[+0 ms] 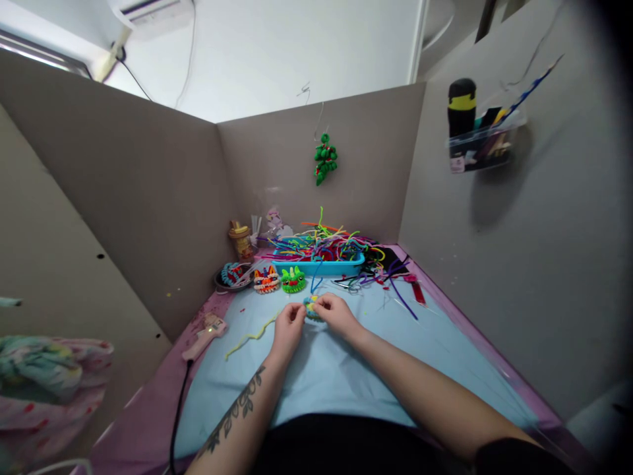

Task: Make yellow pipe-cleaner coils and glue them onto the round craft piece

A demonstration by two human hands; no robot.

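Observation:
Between my two hands is a small blue and yellow pipe-cleaner figure (312, 314), held just above the blue cloth. My left hand (289, 324) pinches its left side with thumb and forefinger. On the right, my right hand (338, 314) is closed on its upper edge, and the fingers cover part of it. A loose blue pipe cleaner (315, 280) sticks up behind the figure; I cannot tell whether it is joined on. Beside my left hand, a pale yellow pipe cleaner (251, 338) stretches across the cloth.
A blue tray (321, 267) heaped with pipe cleaners stands at the back. Before it sit an orange-white figure (266, 280) and a green figure (293, 280). A pink hot glue gun (205, 336) with a black cord lies left. Scissors (346, 285) lie behind my right hand. Grey partitions surround the table.

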